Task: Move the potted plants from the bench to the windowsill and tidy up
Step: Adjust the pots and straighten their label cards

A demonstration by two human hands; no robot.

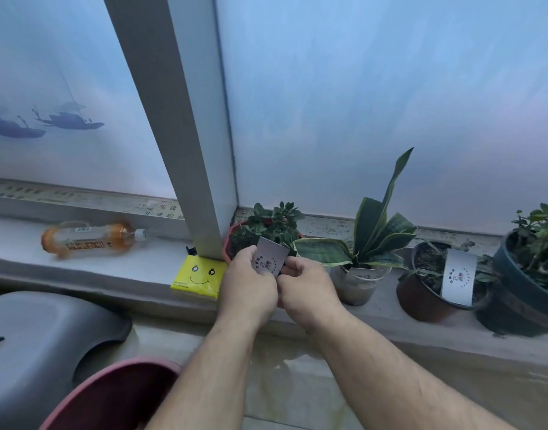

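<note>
While both hands pinch the paper tag (271, 257), left hand (248, 285) on its left edge, right hand (307, 288) at its lower right corner, the red pot (227, 243) with its leafy plant (272, 223) sits just behind the grip on the windowsill (111, 274). Tag looks light, thin, easily creased; hold by edges. Pot likely rigid; take by rim. Forearms reach forward, wrists close together.

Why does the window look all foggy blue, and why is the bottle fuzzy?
Head view: the frosted window lets in soft bluish light, so shadows are faint; the bottle near the left edge looks blurred and smeared; the wide lens tilts the window frame.
</note>
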